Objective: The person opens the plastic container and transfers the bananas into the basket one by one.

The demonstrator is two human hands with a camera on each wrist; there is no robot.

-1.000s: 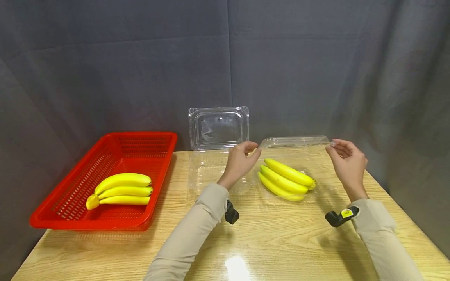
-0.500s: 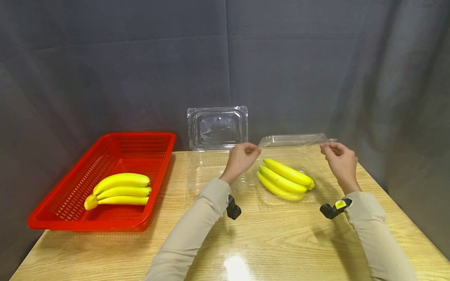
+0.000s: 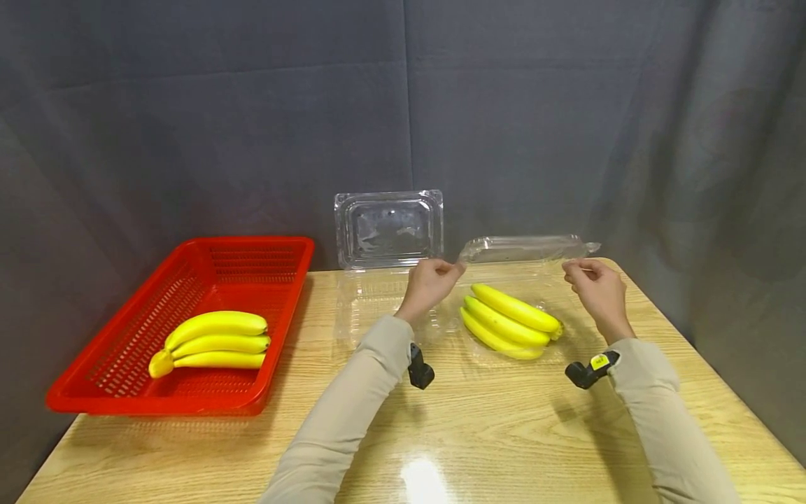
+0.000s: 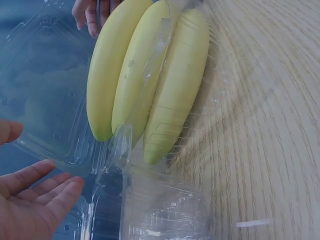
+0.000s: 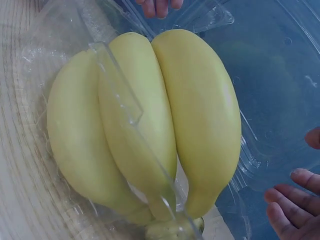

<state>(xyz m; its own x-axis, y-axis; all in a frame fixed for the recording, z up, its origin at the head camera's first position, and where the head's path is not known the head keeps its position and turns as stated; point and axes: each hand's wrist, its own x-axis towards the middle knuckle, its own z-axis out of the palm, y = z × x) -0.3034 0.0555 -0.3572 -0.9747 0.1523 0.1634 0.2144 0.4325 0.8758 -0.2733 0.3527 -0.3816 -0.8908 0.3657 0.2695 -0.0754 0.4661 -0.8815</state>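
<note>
Now the left hand (image 3: 430, 280) and right hand (image 3: 592, 281) each pinch a front corner of the clear lid (image 3: 522, 248), half lowered over the banana bunch (image 3: 508, 320) in its tray on the table (image 3: 491, 434); closing seems underway, needing an even press down.

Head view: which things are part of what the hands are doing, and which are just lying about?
In hand:
- lid of the right clamshell, pinched at its corners by the left hand and right hand
- bananas in its tray, under the lid

Lying about:
- red basket with a second bunch
- open, empty clamshell behind the left hand
- table
</note>
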